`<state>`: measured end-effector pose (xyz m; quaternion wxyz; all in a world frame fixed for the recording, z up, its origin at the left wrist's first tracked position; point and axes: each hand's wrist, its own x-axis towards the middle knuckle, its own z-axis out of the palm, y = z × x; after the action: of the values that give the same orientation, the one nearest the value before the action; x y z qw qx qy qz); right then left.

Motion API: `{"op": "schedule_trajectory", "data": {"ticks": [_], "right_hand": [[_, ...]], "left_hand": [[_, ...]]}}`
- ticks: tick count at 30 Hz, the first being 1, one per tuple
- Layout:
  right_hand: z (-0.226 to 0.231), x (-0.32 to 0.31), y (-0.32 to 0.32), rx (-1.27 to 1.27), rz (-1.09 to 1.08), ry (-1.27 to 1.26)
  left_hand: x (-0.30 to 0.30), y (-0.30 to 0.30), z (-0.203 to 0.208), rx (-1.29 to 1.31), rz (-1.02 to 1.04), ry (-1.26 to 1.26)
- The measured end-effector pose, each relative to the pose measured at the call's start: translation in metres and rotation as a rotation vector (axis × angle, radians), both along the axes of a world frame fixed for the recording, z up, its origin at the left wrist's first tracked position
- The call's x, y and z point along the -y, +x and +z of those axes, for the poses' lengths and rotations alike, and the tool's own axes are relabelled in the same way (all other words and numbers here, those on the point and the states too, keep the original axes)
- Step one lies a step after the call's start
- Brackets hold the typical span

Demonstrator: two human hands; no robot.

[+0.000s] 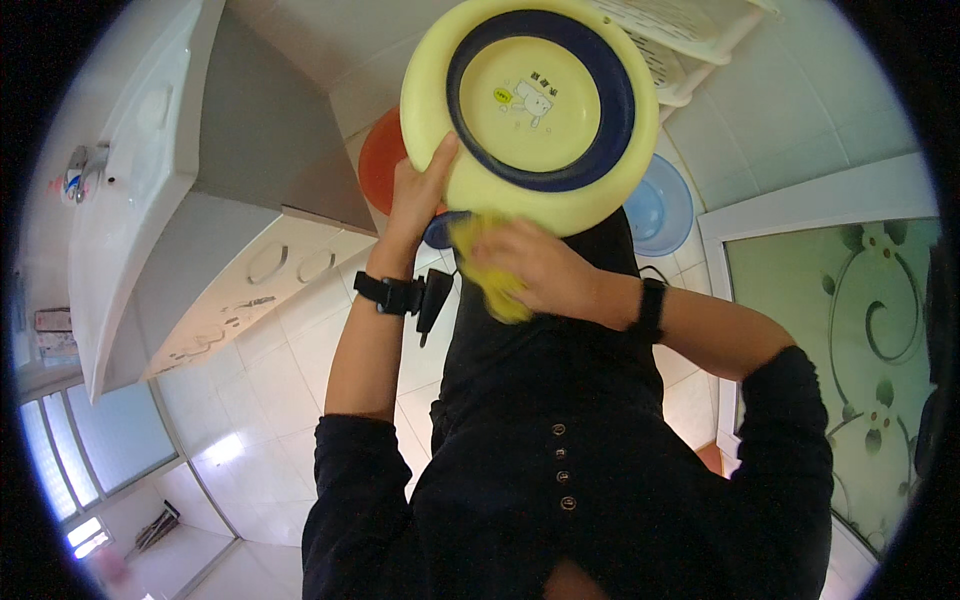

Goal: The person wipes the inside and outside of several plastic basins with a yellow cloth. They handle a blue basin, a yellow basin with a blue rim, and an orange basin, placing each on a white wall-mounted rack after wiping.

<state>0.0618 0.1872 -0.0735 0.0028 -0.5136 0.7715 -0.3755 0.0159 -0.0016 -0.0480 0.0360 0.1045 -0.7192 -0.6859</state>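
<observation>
the right hand (540, 262) gripped a yellow cloth (482, 268), blurred, at the near rim of a yellow basin (560, 140), which the left hand (418, 194) held up by its edge. wiping looked under way; how much was finished or left could not be told. beyond, a red tub (379, 165) and a blue basin (661, 208) sat on the floor (285, 385).

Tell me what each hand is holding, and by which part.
The left hand grips the round, pale-yellow plastic basin with a dark-blue ring by its lower-left rim. The right hand holds a crumpled yellow cloth; blur hides exactly where.
</observation>
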Motion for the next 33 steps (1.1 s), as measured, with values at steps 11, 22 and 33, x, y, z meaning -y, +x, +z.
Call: {"op": "schedule_trajectory", "data": {"ticks": [11, 22, 33], "right_hand": [[0.044, -0.033, -0.011, 0.062, -0.050, -0.134], [0.004, 0.010, -0.018, -0.276, -0.170, 0.124], [0.028, -0.001, -0.013, 0.049, -0.182, 0.103]], "left_hand": [[0.004, -0.005, -0.005, 0.011, 0.008, 0.076], [0.001, 0.002, -0.039, -0.071, 0.059, 0.169], [0.007, 0.007, -0.046, 0.054, 0.041, 0.236]]}}
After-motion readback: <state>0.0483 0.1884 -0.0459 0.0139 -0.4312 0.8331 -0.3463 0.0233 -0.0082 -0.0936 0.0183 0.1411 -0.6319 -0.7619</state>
